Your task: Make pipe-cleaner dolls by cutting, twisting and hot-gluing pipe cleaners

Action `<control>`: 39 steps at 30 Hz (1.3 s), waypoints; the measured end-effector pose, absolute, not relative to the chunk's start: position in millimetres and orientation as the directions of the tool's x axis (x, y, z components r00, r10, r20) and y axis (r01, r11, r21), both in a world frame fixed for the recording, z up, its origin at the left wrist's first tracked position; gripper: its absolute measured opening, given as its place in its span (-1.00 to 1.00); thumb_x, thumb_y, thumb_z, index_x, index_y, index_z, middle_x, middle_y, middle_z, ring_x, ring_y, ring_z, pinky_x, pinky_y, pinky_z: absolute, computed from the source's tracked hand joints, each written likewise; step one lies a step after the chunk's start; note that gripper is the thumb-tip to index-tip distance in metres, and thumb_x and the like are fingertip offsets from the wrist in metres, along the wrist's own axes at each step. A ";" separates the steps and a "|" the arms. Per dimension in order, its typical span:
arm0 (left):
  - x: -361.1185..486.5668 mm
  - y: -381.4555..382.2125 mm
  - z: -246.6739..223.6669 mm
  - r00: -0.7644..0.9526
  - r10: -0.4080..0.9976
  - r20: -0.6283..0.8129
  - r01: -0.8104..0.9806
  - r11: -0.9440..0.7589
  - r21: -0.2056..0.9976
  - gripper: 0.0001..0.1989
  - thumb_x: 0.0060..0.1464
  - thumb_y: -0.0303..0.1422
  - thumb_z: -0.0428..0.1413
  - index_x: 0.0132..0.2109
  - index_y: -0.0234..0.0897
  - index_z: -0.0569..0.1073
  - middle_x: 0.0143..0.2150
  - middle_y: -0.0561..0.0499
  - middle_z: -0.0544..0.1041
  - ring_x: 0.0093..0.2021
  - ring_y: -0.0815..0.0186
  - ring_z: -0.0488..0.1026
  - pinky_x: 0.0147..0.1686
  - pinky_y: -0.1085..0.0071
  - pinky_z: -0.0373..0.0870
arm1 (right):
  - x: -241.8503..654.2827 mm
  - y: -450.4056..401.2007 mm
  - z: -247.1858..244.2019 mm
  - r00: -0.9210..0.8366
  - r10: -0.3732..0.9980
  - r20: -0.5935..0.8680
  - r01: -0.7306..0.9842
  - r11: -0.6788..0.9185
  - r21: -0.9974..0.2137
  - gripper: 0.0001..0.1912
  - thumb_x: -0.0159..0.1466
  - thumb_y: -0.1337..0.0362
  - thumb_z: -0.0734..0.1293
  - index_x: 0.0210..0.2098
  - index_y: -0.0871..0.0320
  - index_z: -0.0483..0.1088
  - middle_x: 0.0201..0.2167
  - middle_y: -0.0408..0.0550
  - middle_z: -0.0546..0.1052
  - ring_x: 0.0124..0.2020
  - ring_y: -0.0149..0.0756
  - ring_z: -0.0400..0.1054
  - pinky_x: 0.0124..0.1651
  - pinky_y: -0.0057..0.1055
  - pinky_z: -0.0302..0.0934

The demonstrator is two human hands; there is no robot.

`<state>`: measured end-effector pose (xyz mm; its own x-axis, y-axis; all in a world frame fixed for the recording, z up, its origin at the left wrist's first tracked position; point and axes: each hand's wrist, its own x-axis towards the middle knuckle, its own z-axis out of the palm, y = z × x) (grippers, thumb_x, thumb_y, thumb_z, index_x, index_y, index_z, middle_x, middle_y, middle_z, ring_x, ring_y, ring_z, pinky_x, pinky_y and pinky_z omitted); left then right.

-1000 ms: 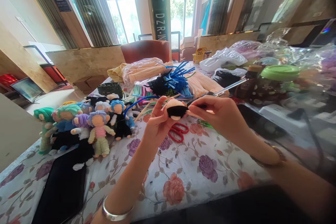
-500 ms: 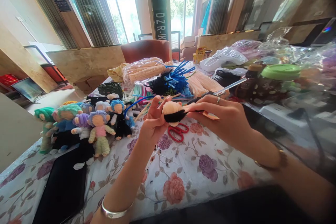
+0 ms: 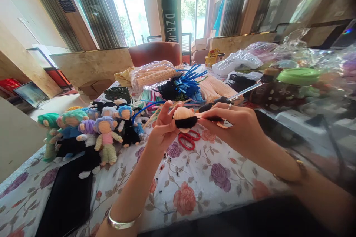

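- Left hand raised above the floral tablecloth, fingers closed on the left side of a small peach doll head with a black band wrapped round its middle.
- Right hand pinches a black pipe cleaner running off that band, fingers tight together on it.
- Doll head sits in the air between both hands, over the red scissors lying on the cloth.
- Row of finished dolls stands well to the left.
- Bundles of pipe cleaners piled behind.
- Green-lidded jar at right.
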<state>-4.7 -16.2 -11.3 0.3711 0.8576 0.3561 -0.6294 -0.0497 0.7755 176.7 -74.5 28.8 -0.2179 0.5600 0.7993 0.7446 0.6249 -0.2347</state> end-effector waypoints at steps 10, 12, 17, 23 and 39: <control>-2.2 -16.5 -9.1 0.390 0.821 0.417 -0.614 -0.106 0.782 -0.56 -0.32 -0.48 0.33 -0.23 -0.04 0.44 -0.09 0.07 0.41 -0.13 0.22 0.45 -0.38 0.45 0.44 | 176.7 -74.0 29.1 -0.208 0.638 0.741 0.777 0.568 -0.271 -0.89 0.13 0.35 0.34 -0.52 0.14 0.46 -0.58 -0.21 0.49 -0.60 -0.49 0.28 -0.48 -0.50 0.11; -0.9 -17.1 -7.4 0.403 0.806 0.434 -0.609 -0.119 0.784 -0.59 -0.30 -0.48 0.33 -0.24 -0.05 0.44 -0.13 0.08 0.39 -0.14 0.26 0.44 -0.30 0.41 0.45 | 175.5 -73.5 27.4 -0.208 0.634 0.745 0.788 0.559 -0.256 -0.88 0.12 0.38 0.33 -0.54 0.14 0.45 -0.61 -0.21 0.46 -0.61 -0.48 0.27 -0.47 -0.50 0.10; 1.4 -18.5 -5.8 0.415 0.781 0.467 -0.568 -0.179 0.803 -0.64 -0.26 -0.46 0.33 -0.26 -0.11 0.44 -0.15 0.07 0.37 -0.09 0.27 0.40 -0.10 0.35 0.42 | 171.1 -72.9 21.5 -0.195 0.631 0.751 0.833 0.511 -0.212 -0.88 0.07 0.44 0.32 -0.56 0.16 0.42 -0.63 -0.20 0.44 -0.61 -0.47 0.25 -0.47 -0.49 0.07; -1.0 -17.5 -6.2 0.424 0.779 0.461 -0.549 -0.184 0.815 -0.63 -0.26 -0.45 0.33 -0.24 -0.11 0.46 -0.14 0.06 0.40 -0.11 0.25 0.42 -0.13 0.35 0.43 | 168.2 -72.6 16.0 -0.166 0.628 0.760 0.875 0.450 -0.181 -0.90 0.08 0.40 0.33 -0.55 0.16 0.43 -0.64 -0.20 0.43 -0.59 -0.44 0.27 -0.46 -0.48 0.07; -23.5 15.5 -15.2 -0.212 0.975 0.070 -0.711 -0.202 0.673 -0.77 -0.02 -0.49 0.07 -0.16 -0.19 0.42 -0.19 0.01 0.51 -0.24 0.31 0.50 -0.11 0.16 0.44 | 174.5 -37.2 -10.4 -0.105 0.966 0.235 0.683 0.242 -0.689 -0.72 0.20 0.15 0.24 -0.49 0.18 0.47 -0.73 -0.14 0.42 -0.70 -0.39 0.26 -0.56 -0.45 0.07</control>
<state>-23.5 15.5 -15.2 -0.2117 0.9749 0.0696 -0.7114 -0.2025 0.6729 174.5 -37.2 -10.4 -0.1053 0.9662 0.2354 0.6834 0.2423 -0.6887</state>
